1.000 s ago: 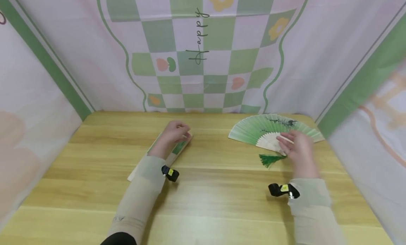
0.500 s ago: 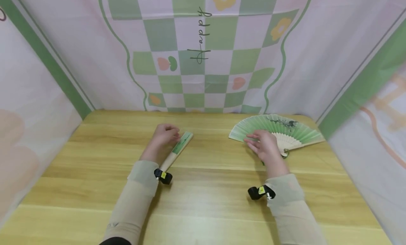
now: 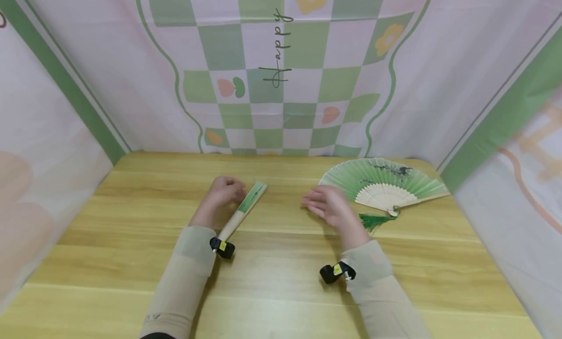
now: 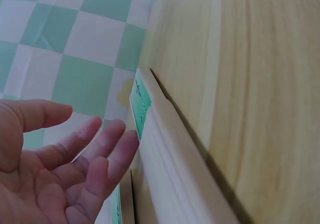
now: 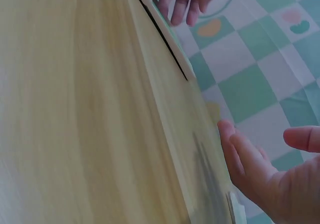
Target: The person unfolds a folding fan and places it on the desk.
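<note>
An open green folding fan (image 3: pixel 384 175) with pale wooden ribs and a dark branch print lies at the back right, its green tassel (image 3: pixel 372 222) beside the pivot. Left of centre rests a closed folding fan (image 3: pixel 243 207), pale wood with a green end. My left hand (image 3: pixel 221 192) hovers just left of it, fingers loosely bent and holding nothing; whether a fingertip touches it I cannot tell. Behind that hand, the left wrist view shows part of another green-edged wooden piece (image 4: pixel 122 201). My right hand (image 3: pixel 331 207), empty with fingers extended, is above the table left of the open fan.
The wooden table (image 3: pixel 281 280) runs back to a checked green and white cloth (image 3: pixel 281 114) hanging behind it. Further cloth hangs at both sides (image 3: pixel 505 183). A small black camera sits on each wrist (image 3: pixel 222 248).
My right hand has left the open fan's ribs and moved left, uncovering the fan and tassel. My left hand has drawn back left, off the closed fan. Both fans stay in place.
</note>
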Tool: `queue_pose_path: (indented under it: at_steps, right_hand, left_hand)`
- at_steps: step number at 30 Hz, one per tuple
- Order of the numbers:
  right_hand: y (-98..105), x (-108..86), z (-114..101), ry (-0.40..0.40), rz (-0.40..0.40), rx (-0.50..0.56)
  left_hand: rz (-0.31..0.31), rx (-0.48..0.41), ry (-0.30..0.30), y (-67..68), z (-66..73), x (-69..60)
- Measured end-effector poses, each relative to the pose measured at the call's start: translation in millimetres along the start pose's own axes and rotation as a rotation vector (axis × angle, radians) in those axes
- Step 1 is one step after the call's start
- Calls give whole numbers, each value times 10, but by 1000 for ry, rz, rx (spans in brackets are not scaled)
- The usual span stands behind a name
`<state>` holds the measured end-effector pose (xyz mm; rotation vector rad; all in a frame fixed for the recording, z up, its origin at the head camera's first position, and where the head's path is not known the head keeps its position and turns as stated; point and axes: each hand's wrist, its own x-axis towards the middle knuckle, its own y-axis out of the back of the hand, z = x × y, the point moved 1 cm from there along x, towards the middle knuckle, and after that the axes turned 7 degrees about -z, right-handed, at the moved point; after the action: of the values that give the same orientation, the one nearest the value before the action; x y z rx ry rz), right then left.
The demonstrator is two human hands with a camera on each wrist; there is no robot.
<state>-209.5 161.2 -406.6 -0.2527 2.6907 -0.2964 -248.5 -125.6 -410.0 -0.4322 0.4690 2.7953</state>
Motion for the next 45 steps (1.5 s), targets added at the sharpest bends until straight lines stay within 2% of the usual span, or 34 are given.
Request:
queue_pose_path:
  at_steps: [4,10,17,22,27,32,39,45]
  right_hand:
    - [-172,35,74,-27,-83,1]
    - [-398,78,174,-62,-216,43]
    - [-593,71,270,-105,-279,143]
    - [-697,77,312,-103,-284,256]
    - [-746,88,356,-93,-265,300]
    - [-767,101,395,-73,-250,292]
    - [-777,105,422,-69,-248,302]
    - [-780,113,444,-50,-241,230]
  left_hand:
    - [-26,51,41,-2,-11,-20]
    - [-51,57,75,-17,-17,-50]
    - [-100,84,73,-49,-24,-64]
    - [-110,86,66,-73,-31,-58]
    - [-122,42,58,-105,-45,-35]
    - [-134,47,78,-138,-70,6]
    - [-139,183,80,-157,-77,22]
    - [-156,179,66,-161,-73,27]
